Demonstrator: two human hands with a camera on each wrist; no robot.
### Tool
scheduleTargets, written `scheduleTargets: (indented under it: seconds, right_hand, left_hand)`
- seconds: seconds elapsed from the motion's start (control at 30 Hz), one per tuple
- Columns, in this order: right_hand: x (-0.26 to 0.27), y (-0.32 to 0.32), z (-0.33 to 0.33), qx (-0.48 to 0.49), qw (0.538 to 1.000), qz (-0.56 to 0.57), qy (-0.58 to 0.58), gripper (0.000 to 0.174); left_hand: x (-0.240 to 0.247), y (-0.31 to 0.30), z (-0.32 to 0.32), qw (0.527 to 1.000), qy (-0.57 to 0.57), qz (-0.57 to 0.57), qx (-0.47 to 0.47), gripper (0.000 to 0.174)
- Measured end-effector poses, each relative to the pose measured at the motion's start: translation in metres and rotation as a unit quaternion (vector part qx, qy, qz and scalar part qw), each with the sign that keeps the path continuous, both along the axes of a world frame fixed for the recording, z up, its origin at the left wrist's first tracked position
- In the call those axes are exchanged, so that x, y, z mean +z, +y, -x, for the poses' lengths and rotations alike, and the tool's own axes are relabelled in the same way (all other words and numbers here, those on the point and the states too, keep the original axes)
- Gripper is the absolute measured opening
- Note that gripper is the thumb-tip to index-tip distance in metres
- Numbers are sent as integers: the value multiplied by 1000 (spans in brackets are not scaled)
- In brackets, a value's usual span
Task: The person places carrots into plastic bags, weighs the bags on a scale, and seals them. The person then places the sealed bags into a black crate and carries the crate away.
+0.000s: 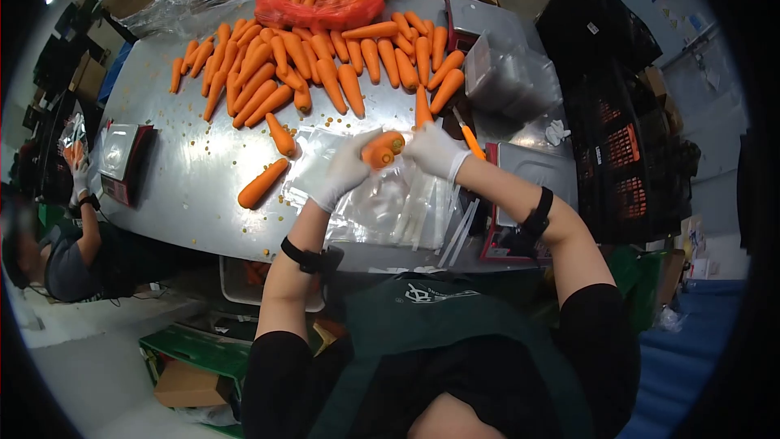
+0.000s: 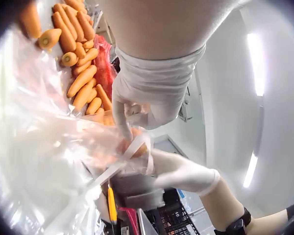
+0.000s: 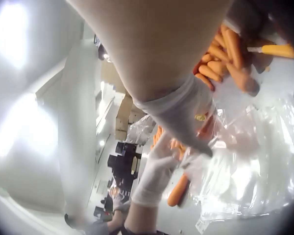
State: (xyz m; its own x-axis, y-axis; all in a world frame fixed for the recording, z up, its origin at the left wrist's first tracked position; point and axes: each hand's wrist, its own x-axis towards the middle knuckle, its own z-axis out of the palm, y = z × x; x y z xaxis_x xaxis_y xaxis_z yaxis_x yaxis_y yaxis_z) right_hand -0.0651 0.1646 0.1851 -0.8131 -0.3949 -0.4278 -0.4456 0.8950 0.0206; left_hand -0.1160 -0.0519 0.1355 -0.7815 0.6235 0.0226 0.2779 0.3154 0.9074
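Note:
Carrots [image 1: 382, 150] are bundled in a clear plastic bag between the two white-gloved hands, above a stack of flat clear bags [image 1: 370, 211]. From the left side, my left hand [image 1: 345, 171] grips the bagged carrots with bent fingers. My right hand [image 1: 437, 150] holds the bag's other side, fingers bent inward. In the left wrist view, a narrow white strip [image 2: 135, 146] crosses the bag close to the right hand [image 2: 181, 172]. The right wrist view has the left hand [image 3: 154, 174] beyond the bag, with the right fingertips partly blurred.
Loose carrots [image 1: 260, 73] cover the table's far side, around a red bag [image 1: 321, 4] of carrots. An orange-handled knife [image 1: 470, 136] lies near the right forearm. White strips [image 1: 461, 232], a scale [image 1: 528, 175] and clear containers [image 1: 508, 77] are at right. Another person [image 1: 69, 252] works at left.

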Motion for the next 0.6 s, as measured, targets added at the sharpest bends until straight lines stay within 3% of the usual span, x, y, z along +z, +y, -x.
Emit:
scheduleTargets:
  seconds: [0.03,0.07,0.1,0.13,0.2,0.27,0.3,0.4,0.43,0.53,0.6]
  right_hand:
    - [5,2,4,-4,991,62,119,12]
    - [4,6,3,-6,990,63,125,12]
    - [-1,11,0,-20,937,183,298,15]
    - [-1,9,-6,-31,839,295,456,19]
    - [-13,-6,-28,-63,830,305,464,29]
    - [-33,-20,-36,-79,827,370,415,37]
    - [-31,-27,-37,-95,826,395,391,34]
    - [-37,-41,-26,-40,798,416,435,29]
    - [-43,-40,-23,-49,790,409,453,19]
    - [-47,-31,-32,-35,765,401,503,12]
    - [-65,-24,-57,-19,770,434,468,11]
  left_hand:
    - [19,-2,8,993,-114,-7,-13,78]
    - [31,-3,16,974,-223,-16,-23,82]
    - [13,-5,25,956,-253,-149,-27,81]
    - [21,-8,28,950,-271,-154,-15,78]
    - [-9,-16,44,949,-274,-149,-36,77]
    - [4,-6,28,934,-304,-188,-23,77]
    - [8,-2,22,913,-334,-233,-12,77]
    - [7,5,28,908,-355,-215,-57,76]
    - [0,7,33,910,-352,-210,-61,76]
    - [-4,10,40,913,-375,-144,-67,75]
    - [2,13,44,929,-332,-163,-2,72]
